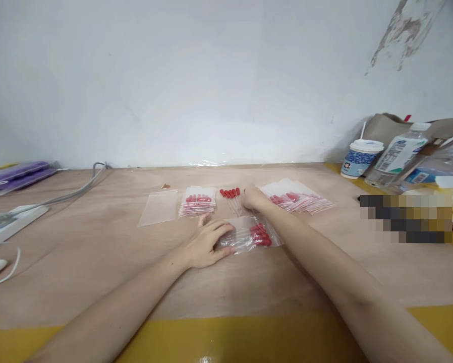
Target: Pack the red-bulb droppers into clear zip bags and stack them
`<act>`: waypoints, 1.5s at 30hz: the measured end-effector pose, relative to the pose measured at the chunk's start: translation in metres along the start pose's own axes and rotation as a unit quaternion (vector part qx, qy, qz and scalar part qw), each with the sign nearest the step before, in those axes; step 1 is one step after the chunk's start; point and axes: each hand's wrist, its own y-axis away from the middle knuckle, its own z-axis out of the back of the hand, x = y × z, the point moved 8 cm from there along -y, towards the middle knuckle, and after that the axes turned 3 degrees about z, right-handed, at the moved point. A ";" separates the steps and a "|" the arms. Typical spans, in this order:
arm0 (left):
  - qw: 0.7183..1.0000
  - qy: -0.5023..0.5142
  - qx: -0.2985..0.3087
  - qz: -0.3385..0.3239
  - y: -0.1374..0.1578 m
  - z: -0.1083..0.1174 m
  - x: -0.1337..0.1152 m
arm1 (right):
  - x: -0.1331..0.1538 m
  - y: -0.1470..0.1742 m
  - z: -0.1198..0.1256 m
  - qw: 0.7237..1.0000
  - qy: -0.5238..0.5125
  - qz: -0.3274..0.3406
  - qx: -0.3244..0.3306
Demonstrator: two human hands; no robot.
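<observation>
Fingers spread, my left hand [206, 245] rests at the left end of a clear plastic bag [239, 239] lying on the table. Inside that bag are several droppers with red bulbs [261, 236]. Farther back, my right hand [252, 197] is closed beside a small row of loose droppers [232, 197], red bulbs pointing away from me. Its fingertips are hidden, so what they hold does not show. Left of the row sits a stack of bagged droppers [197, 202]; a spread pile of bagged droppers [298, 196] lies right of my right hand.
A flat clear bag [158, 208] lies left of the stack. At the far left are a power strip [14, 227] with a grey cable and purple packages [18, 176]. A lidded cup [360, 159] and a plastic bottle [398, 154] stand at right, near a blurred-out patch.
</observation>
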 end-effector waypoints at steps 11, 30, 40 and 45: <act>0.999 0.028 0.037 0.019 0.000 -0.008 0.008 | -0.088 0.071 0.084 0.935 -0.260 0.032 -0.237; 0.998 0.029 0.046 0.024 0.000 -0.010 0.009 | -0.086 0.104 0.039 0.859 -0.496 -0.005 -0.131; 0.999 0.023 0.039 0.018 0.000 -0.010 0.009 | -0.088 0.108 0.025 0.902 -0.426 -0.032 0.062; 0.998 0.024 0.047 0.024 -0.001 -0.010 0.008 | -0.075 0.106 0.020 0.903 -0.420 -0.017 0.088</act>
